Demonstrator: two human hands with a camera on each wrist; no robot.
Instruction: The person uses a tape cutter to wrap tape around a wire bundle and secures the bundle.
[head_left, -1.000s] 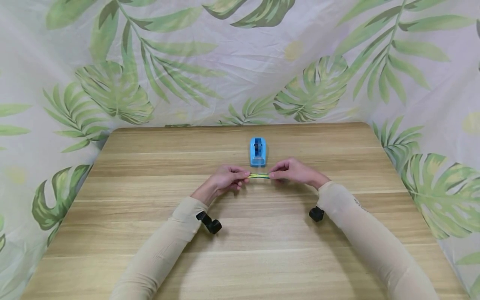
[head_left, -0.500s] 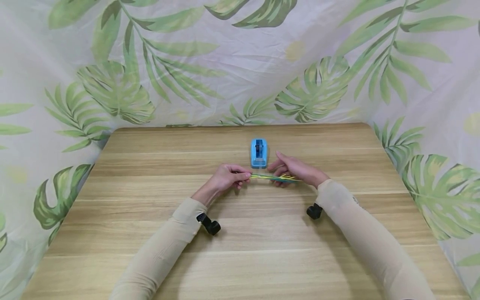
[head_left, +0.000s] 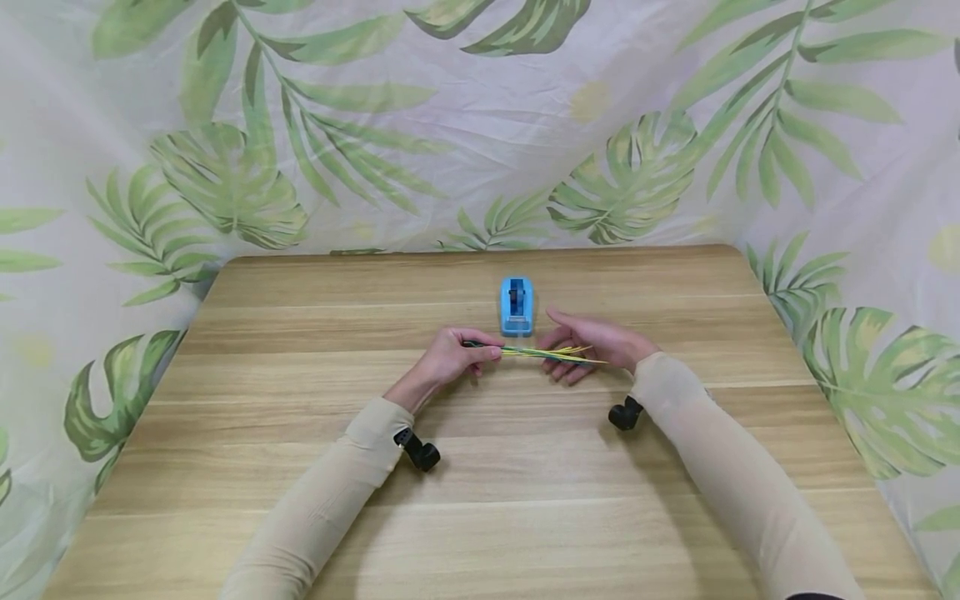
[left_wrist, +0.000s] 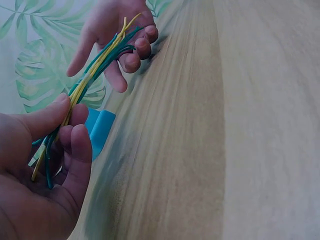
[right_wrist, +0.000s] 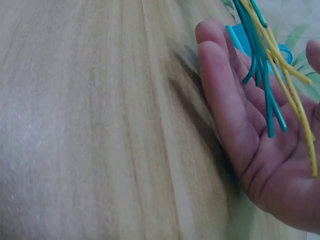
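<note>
A bundle of thin green and yellow wires (head_left: 528, 353) runs sideways above the table, its loose ends fanned out to the right. My left hand (head_left: 447, 357) pinches it near the left end between thumb and fingers. A pale, shiny patch shows around the middle of the bundle in the left wrist view. My right hand (head_left: 609, 342) is spread, palm toward the loose ends, with its thumb held apart. In the right wrist view the wire ends (right_wrist: 270, 105) hang over the open palm; whether they touch it I cannot tell.
Just behind the wires stands a blue tape dispenser (head_left: 517, 307) on the wooden table (head_left: 480, 517). Black wrist-camera mounts (head_left: 418, 451) sit on both sleeves. A leaf-patterned cloth (head_left: 487, 125) hangs past the table's far edge.
My right hand has let go of the wires and opened, uncovering their right ends, then turned its palm more upward. My left hand keeps its pinch in nearly the same place.
</note>
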